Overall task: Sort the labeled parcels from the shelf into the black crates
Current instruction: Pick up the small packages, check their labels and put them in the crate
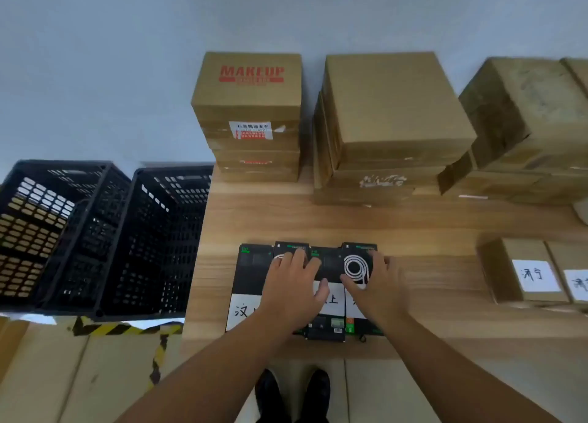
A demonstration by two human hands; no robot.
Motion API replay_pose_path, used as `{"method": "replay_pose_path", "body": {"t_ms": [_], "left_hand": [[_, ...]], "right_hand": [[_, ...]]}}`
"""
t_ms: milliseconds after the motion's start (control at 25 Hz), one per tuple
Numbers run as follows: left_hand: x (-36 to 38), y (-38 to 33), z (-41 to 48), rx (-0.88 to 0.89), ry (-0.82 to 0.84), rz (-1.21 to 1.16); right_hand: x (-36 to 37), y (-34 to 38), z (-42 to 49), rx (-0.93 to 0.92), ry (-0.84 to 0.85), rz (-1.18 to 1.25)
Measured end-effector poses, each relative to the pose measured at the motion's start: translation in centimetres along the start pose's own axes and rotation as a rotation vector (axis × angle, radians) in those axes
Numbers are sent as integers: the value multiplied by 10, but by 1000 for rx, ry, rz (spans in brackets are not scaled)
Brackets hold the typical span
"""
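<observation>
Since the four labeled parcels (249, 270) lie edge to edge on the table (429, 228), near the black crates (152, 238), left hand (294, 282) and right hand (374, 282) rest on top, fingers (299, 257) spread wide, gripping nothing, likely squaring the row for pickup.

Left hand (294, 284) and right hand (374, 287) on labeled parcels (249, 271) beside black crates (159, 238)

The surface (429, 228) is pale wood-grain laminate. Crates (105, 238) are black perforated plastic. Stacked boxes (394, 104) are matt brown cardboard.
</observation>
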State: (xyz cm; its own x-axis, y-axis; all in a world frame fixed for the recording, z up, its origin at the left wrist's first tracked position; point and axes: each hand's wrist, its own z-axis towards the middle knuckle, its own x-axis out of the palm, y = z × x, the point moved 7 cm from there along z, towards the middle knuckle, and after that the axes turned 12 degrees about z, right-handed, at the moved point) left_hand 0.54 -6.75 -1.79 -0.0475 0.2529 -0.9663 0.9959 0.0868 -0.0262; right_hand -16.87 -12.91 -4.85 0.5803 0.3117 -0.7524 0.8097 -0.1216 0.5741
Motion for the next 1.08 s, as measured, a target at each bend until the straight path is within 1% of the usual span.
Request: {"method": "replay_pose_path", "body": {"t_ms": [80,200,400,520,680,920,1080], "left_hand": [[4,-2,6,6,-38,-23],[11,-6,10,21,-110,-34],[7,-13,14,41,-133,-62],[9,-16,13,44,-120,-76],[11,-16,10,49,-123,-106],[4,-49,9,145,-14,-277],[9,-69,6,81,97,-466]], "right_hand": [[1,-6,6,13,-15,17],[5,-15,8,41,10,9],[5,-18,9,35,15,28],[3,-24,11,55,6,155],[-7,-38,12,150,-61,339],[-28,-45,13,212,-129,517],[-39,-49,10,241,-155,631]]}}
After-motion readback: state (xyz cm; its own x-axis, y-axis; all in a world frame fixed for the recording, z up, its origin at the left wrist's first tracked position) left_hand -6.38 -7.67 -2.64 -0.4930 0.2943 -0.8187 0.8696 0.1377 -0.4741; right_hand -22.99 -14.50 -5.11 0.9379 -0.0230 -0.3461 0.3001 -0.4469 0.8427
